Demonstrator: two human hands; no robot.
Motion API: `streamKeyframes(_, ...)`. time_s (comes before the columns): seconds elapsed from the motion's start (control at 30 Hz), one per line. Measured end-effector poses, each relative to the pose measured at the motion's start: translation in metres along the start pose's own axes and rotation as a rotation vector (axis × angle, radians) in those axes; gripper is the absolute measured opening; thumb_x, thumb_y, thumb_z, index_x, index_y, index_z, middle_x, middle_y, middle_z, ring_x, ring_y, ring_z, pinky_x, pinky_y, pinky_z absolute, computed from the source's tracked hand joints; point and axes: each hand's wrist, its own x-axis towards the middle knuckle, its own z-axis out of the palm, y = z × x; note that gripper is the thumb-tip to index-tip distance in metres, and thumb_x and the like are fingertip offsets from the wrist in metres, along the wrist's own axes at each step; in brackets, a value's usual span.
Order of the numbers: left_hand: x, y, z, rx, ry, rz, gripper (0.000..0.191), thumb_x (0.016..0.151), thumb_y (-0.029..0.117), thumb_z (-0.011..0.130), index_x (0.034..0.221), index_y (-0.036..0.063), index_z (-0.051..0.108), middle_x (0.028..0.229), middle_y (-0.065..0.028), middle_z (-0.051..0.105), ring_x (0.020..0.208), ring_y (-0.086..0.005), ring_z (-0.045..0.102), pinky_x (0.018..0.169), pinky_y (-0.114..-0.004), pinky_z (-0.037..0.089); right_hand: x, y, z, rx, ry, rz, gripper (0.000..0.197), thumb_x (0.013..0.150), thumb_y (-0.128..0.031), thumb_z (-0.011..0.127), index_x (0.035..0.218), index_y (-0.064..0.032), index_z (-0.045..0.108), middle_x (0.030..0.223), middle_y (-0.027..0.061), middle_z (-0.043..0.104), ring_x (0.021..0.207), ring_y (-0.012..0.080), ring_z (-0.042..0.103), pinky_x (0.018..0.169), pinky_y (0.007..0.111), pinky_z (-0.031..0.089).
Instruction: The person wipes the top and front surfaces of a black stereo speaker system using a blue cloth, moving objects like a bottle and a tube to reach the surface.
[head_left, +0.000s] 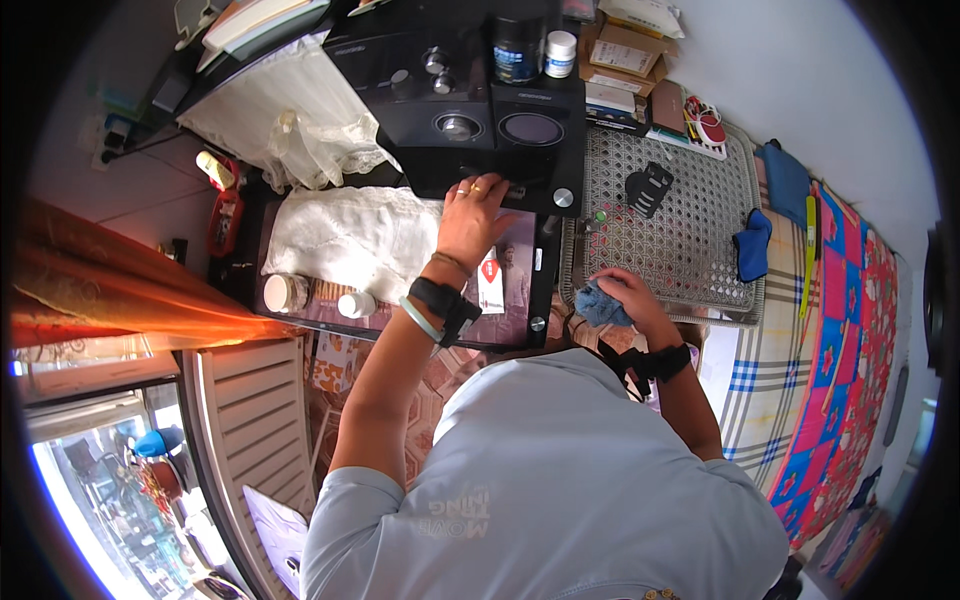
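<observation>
My left hand (476, 221) lies with its fingers on the front edge of a glossy black unit (442, 169) with round metal knobs, thumb spread to the right. Below it, a white lace-edged cloth (352, 236) and a white tube with a red mark (491, 285) lie on a dark glossy table (517, 300). To the right, my right hand (637, 300) holds a crumpled blue-grey cloth (600, 304) at the near left corner of a grey woven-pattern surface (675, 255). A black slotted plastic piece (649, 189) lies farther back on that surface.
A glass jar (285, 292) and a white bottle (356, 304) stand at the table's near edge. A dark jar (517, 52) and a white pill bottle (560, 54) stand on the black unit. Boxes (622, 56) are stacked behind. At right is a bed with a checked cover (757, 375).
</observation>
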Motion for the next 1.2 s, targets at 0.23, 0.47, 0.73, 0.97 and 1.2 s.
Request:
streamKeyframes(0.23,-0.008,-0.010,0.008,-0.069,0.182,0.120,0.019,0.068,0.005,0.062,0.087,0.0063,0.062,0.089,-0.0040,0.058,0.082,-0.0241,0.055,0.073,-0.032,0.045,0.002,-0.004,-0.003,0.136,0.031,0.076,0.021,0.083,-0.021,0.053,0.092,-0.0030,0.060,0.086,0.0010,0.058,0.079,0.0094,0.053,0.073,0.022,0.041)
streamKeyframes(0.47,-0.004,-0.005,-0.002,-0.336,0.279,-0.176,0.015,0.072,0.003,0.062,0.087,0.0036,0.061,0.078,-0.0053,0.059,0.070,-0.0177,0.058,0.064,-0.027,0.046,0.024,-0.017,0.022,-0.052,-0.091,-0.036,0.023,0.080,-0.022,0.057,0.092,-0.0028,0.060,0.085,0.0017,0.059,0.080,0.0102,0.054,0.071,0.024,0.042)
streamKeyframes(0.73,-0.022,0.038,-0.032,-1.269,0.060,-0.657,0.011,0.081,0.003,0.059,0.091,-0.0024,0.060,0.078,-0.0033,0.062,0.068,-0.0061,0.055,0.061,-0.018,0.045,0.029,-0.092,0.058,-0.121,-0.261,-0.339,0.029,0.083,-0.027,0.057,0.099,-0.0026,0.058,0.072,-0.0006,0.057,0.066,0.0040,0.047,0.060,0.019,0.039)
streamKeyframes(0.97,-0.020,0.056,-0.043,-1.286,-0.060,-0.643,0.011,0.078,0.002,0.061,0.089,0.0002,0.059,0.079,-0.0001,0.060,0.069,-0.0051,0.053,0.064,-0.017,0.043,0.029,-0.127,0.063,-0.229,-0.232,-0.508,0.016,0.081,-0.013,0.054,0.072,0.0003,0.054,0.057,-0.0019,0.045,0.056,0.0038,0.039,0.049,0.022,0.033)
streamKeyframes(1.2,-0.019,0.054,-0.057,-1.411,0.083,-0.662,0.011,0.081,0.007,0.059,0.090,0.0014,0.058,0.083,-0.0055,0.063,0.071,-0.0093,0.058,0.064,-0.022,0.047,0.040,-0.144,0.034,-0.266,-0.252,-0.525,0.019,0.083,-0.016,0.054,0.068,-0.0038,0.051,0.059,-0.0048,0.040,0.057,0.0039,0.037,0.051,0.023,0.033)
